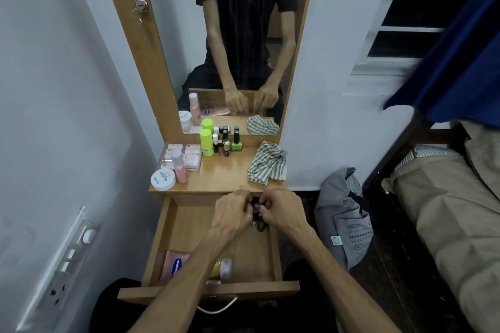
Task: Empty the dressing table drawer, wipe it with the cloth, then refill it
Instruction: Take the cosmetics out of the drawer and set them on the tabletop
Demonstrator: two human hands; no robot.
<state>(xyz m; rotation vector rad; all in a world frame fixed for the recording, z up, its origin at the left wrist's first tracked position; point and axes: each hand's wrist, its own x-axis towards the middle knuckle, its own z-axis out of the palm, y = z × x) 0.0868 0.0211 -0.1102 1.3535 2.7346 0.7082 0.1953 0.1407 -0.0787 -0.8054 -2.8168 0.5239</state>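
Both hands, left hand (234, 211) and right hand (280, 208), curled round small bottles (256, 208) at drawer (167, 227) back; tabletop (224, 173) lay just beyond.

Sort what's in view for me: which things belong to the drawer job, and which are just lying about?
Job:
drawer
striped cloth
small bottles held in both hands
Vaseline packet
cosmetics on top: green bottle, pink bottle, white jar

Lying about:
grey bag
wall socket panel
blue curtain
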